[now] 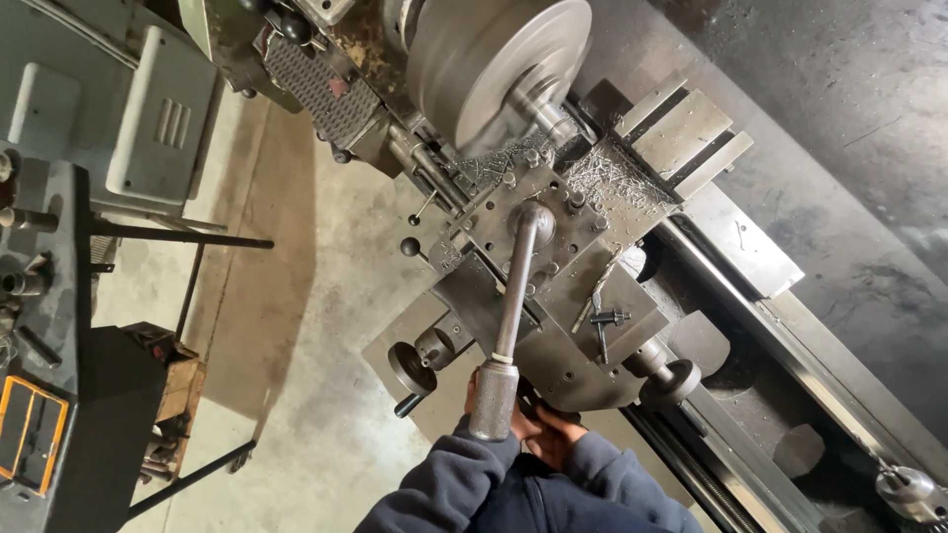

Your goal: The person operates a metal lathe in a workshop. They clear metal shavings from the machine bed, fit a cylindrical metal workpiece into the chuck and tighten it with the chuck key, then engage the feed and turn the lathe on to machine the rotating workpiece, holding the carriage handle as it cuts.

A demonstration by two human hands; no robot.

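A big metal lathe (pixel 691 296) fills most of the view, and it stands on a grey concrete floor (pixel 296 296). The room looks like a workshop, with dark, dirty ground past the machine.

Both hands are low in the middle of the view, in dark blue sleeves (pixel 474 489). The left hand (pixel 484 410) is mostly hidden behind the thick end of a long wrench handle (pixel 513 296), and its grip looks shut around that end. The right hand (pixel 553 434) is just beside it, with fingers curled near the edge of the machine. I cannot tell if its grip holds anything.

The long handle runs up and away from the hands to the tool post (pixel 538 227). Shiny metal chips (pixel 612 183) lie around the tool post. Further up from the hands is the big round chuck (pixel 494 64), which looks blurry.

Left of the hands is a small round handwheel (pixel 410 367). Right of the hands is another round knob (pixel 676 380). A small T-shaped key (pixel 604 321) lies on the machine, above the right hand.

Far to the left is a dark cart (pixel 49 296) with tools on it and a yellow and black case (pixel 30 434).
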